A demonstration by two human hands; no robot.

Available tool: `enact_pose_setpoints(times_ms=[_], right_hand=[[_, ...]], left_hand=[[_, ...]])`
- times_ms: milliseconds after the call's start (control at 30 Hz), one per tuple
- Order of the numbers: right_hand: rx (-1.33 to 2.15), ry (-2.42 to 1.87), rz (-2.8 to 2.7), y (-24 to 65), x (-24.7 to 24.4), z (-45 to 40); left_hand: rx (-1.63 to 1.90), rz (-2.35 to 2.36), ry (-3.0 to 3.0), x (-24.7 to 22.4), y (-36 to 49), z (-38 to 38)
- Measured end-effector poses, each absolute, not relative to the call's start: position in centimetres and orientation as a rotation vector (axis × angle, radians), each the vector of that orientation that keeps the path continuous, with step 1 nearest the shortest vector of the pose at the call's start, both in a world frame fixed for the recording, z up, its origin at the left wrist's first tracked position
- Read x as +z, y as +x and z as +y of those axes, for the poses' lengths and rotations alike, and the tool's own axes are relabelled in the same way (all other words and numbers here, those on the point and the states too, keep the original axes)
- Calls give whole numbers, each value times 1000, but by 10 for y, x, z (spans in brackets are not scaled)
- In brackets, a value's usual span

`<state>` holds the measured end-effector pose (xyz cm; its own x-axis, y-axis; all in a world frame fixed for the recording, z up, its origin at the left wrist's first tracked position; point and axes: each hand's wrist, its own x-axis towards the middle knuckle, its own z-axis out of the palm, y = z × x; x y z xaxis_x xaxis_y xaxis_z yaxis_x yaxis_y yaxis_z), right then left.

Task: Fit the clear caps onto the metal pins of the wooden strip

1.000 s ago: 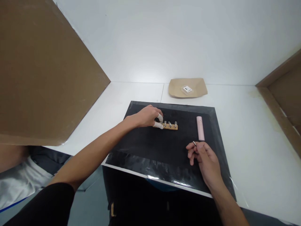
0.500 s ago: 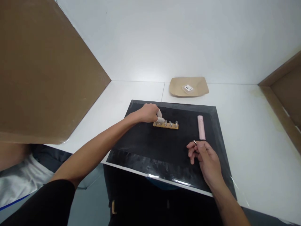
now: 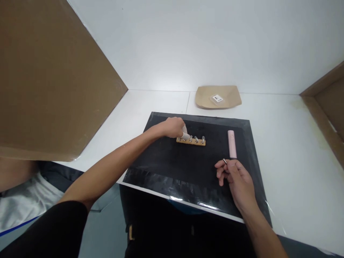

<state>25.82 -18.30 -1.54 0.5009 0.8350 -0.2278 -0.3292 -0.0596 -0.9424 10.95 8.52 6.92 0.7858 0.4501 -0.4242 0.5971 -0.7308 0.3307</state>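
Observation:
A narrow yellowish strip [image 3: 191, 142] lies on the black mat [image 3: 172, 161], with several small silver metal pieces [image 3: 196, 139] standing along it. My left hand [image 3: 176, 127], with white covers on its fingertips, reaches over the strip's left part. Its fingers are bent together at the metal pieces; what they pinch is too small to make out. My right hand [image 3: 238, 179] is above the mat's right part, palm up, holding a small metal piece [image 3: 225, 161] between thumb and index finger. Just beyond it lies a pink bar-shaped object [image 3: 232, 144].
At the back of the white table [image 3: 290, 143] lies a tan paper tray [image 3: 200, 97] with a small labelled clear case [image 3: 217, 99]. Brown panels stand at the left [image 3: 53, 79] and right [image 3: 322, 114]. Part of another person [image 3: 24, 200] shows at the lower left.
The view has shifted slightly, moving the table items a little right and up in the picture. Both hands keep nearly the same pose, and nothing has visibly been taken or let go.

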Motion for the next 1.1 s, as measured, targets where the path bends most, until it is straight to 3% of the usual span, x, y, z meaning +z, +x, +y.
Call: enact_pose_setpoints(times_ms=[1100], right_hand=[[1015, -1305, -500, 258, -16, -185]], left_hand=[[-565, 1001, 2601, 69, 127, 81]])
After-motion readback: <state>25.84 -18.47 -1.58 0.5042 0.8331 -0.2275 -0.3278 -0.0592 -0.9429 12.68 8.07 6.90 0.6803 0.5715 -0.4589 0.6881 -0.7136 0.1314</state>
